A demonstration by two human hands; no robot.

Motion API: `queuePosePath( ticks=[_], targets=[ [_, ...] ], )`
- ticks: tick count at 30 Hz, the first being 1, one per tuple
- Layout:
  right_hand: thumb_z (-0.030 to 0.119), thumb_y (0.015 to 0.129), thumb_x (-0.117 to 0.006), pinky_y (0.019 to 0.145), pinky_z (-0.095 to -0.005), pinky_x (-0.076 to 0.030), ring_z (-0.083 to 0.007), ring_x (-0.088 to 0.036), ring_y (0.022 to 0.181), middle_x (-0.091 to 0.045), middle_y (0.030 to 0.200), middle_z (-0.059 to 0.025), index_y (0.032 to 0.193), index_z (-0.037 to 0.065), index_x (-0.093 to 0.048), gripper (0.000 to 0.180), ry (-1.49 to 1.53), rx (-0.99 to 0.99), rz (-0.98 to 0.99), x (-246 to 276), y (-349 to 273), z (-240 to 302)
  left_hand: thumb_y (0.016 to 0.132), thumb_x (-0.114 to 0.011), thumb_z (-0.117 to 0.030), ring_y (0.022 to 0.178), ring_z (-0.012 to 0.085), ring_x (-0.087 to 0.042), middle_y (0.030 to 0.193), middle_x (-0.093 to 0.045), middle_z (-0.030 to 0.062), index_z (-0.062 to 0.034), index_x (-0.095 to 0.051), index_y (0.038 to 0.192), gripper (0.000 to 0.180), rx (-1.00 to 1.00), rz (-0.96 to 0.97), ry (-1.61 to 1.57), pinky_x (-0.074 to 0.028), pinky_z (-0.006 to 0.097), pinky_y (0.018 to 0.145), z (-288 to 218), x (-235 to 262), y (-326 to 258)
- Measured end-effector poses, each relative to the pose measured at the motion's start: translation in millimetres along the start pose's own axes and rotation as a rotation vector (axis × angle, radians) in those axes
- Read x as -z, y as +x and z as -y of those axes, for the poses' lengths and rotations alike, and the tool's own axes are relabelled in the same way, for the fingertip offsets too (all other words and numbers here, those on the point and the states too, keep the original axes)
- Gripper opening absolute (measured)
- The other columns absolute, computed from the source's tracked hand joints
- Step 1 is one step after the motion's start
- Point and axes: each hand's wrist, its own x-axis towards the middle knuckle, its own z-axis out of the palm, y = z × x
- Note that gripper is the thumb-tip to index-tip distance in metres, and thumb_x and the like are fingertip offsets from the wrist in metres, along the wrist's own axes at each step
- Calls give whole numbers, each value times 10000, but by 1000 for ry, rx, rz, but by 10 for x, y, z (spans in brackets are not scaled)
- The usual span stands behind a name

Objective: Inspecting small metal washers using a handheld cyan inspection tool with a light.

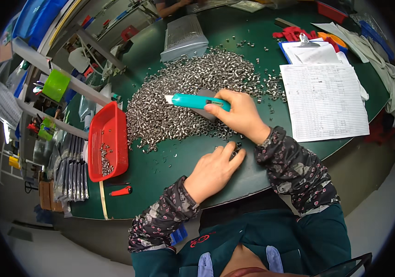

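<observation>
In my right hand (241,113) is a teal utility knife (192,100), its short blade pointing left, the fingers wrapped round its rear end. Below the knife, partly hidden by it, a dark grey block (205,114) rests on a wide heap of small shiny metal rings (174,83). My left hand (213,171) lies palm down on the green table (169,184), nearer to me, its fingers stretched and apart. A few small rings (238,150) sit at its thumb and forefinger; whether it touches them I cannot tell.
Left of the heap stands a red basket (108,143) with some rings inside; a red cutter (121,191) lies below it. A clear plastic bag (184,39) stands behind the heap. Printed sheets (324,101) and a clipboard (308,51) lie at the right, red cloth (294,33) beyond.
</observation>
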Motion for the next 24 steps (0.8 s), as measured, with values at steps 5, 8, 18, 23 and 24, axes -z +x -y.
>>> queuePosePath(
  ticks=[5,8,18,23,24],
  targets=[
    [418,717,-658,537,-375,-451,-278,-599,608,-591,630,-104,735,76,-611,345,16,-20,8,2,-2,41,716,-541,-71,807,247,-544,929,-488,107,-58,-504,989,275,15,28,15,-481,352,637,58,-108,95],
    [434,714,-652,535,-396,-442,-299,-588,605,-584,626,-110,689,68,-589,373,25,45,-15,-25,1,16,710,-520,-62,793,231,-536,899,-496,105,-33,-506,919,211,11,16,32,-493,332,623,90,-110,109],
    [441,716,-647,556,-403,-443,-305,-591,631,-592,648,-117,698,64,-591,381,-10,12,42,-3,-12,3,708,-525,-31,807,245,-546,880,-498,101,-34,-505,873,166,45,-7,-12,-485,351,618,160,-90,38],
    [380,727,-677,510,-334,-434,-238,-586,553,-579,608,-104,752,45,-609,343,-58,25,48,4,-7,-19,708,-557,8,763,259,-557,877,-506,106,-27,-515,898,197,49,-132,-222,-473,357,621,206,-72,3],
    [366,732,-675,507,-329,-435,-237,-588,551,-584,610,-107,757,41,-610,333,-50,12,54,8,-1,-26,722,-559,13,747,252,-557,876,-510,107,-20,-526,908,192,109,-190,-388,-465,343,611,225,-27,-5]
  ],
)
